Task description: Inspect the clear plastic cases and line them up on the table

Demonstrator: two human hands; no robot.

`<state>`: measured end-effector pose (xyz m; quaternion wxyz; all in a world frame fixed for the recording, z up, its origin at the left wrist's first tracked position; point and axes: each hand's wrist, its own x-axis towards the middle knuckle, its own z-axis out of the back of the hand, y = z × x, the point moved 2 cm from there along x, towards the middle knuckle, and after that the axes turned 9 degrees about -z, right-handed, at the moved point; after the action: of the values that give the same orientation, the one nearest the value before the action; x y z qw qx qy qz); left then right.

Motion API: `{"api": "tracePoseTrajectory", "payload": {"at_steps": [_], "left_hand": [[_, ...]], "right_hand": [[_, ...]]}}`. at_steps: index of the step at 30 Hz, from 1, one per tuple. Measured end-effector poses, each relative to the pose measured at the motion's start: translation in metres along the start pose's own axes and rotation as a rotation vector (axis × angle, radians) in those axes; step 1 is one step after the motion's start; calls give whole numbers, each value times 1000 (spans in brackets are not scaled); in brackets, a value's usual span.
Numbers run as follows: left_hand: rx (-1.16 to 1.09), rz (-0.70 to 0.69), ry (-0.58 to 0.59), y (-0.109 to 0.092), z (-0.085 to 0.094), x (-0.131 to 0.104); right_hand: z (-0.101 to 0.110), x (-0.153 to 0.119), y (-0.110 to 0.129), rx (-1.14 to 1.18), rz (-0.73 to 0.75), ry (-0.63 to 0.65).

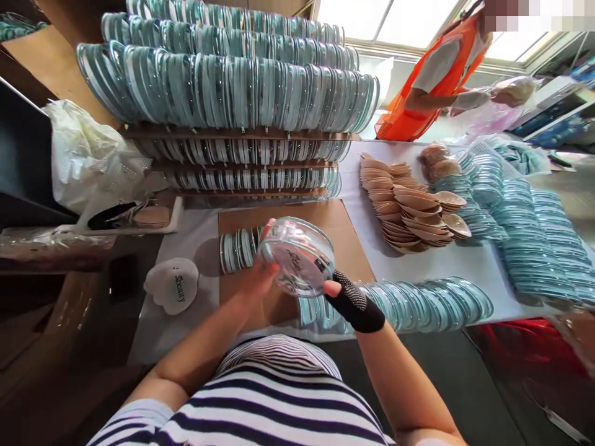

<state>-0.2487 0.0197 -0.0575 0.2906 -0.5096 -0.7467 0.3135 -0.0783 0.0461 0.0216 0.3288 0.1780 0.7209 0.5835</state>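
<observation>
Both hands grip a clear, round case (302, 254) with a rim and dark script on its face, held tilted above the table. My left hand (267, 263) is bare and closes on its left side, blurred by motion. My right hand (351, 300), in a black dotted glove with bare fingertips, pinches its right edge with the thumb in front. Its other fingers are hidden behind the case. Below lies a brown cardboard sheet (357, 251), where a short row of clear round pieces (237, 251) stands on edge. Another row of bluish clear discs (423, 303) runs to the right.
Racks of clear discs (251, 93) rise at the back. Stacked tan, shell-like pieces (404, 204) and teal stacks (530, 241) fill the right side. A white lettered shape (174, 285) and a white tray (174, 217) are left. A person in an orange vest (427, 74) stands behind.
</observation>
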Motion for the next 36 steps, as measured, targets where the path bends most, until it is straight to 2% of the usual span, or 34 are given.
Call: {"api": "tracePoseTrajectory", "payload": {"at_steps": [3, 8, 14, 18, 20, 22, 25, 28, 30, 33, 36], "left_hand": [[-20, 66, 38, -1, -9, -21], [59, 25, 2, -2, -11, -36], [69, 18, -55, -7, -6, -43], [71, 27, -19, -16, -14, -50], [26, 36, 1, -18, -18, -49], [-6, 67, -40, -18, -17, -45], [-32, 80, -164, -16, -9, -38], [-44, 55, -249, -17, -3, -35], [-60, 98, -292, -17, -4, -36], [-127, 281, -289, -15, -11, -40], [-151, 401, -255, -13, -19, -44]], "right_hand": [[-10, -10, -6, 47, -108, 64], [-12, -19, -16, 148, -254, -25], [-24, -20, -25, 246, -262, -38], [-32, -21, -32, 275, -292, -1], [-31, -21, -32, 300, -274, -40], [-29, -21, -30, 323, -244, -94], [-27, -26, -29, 321, -207, -150], [-24, -35, -31, 330, -162, -157], [-21, -40, -33, 335, -162, -140], [-19, -42, -40, 272, -206, -125], [-23, -38, -47, 89, -119, -94]]}}
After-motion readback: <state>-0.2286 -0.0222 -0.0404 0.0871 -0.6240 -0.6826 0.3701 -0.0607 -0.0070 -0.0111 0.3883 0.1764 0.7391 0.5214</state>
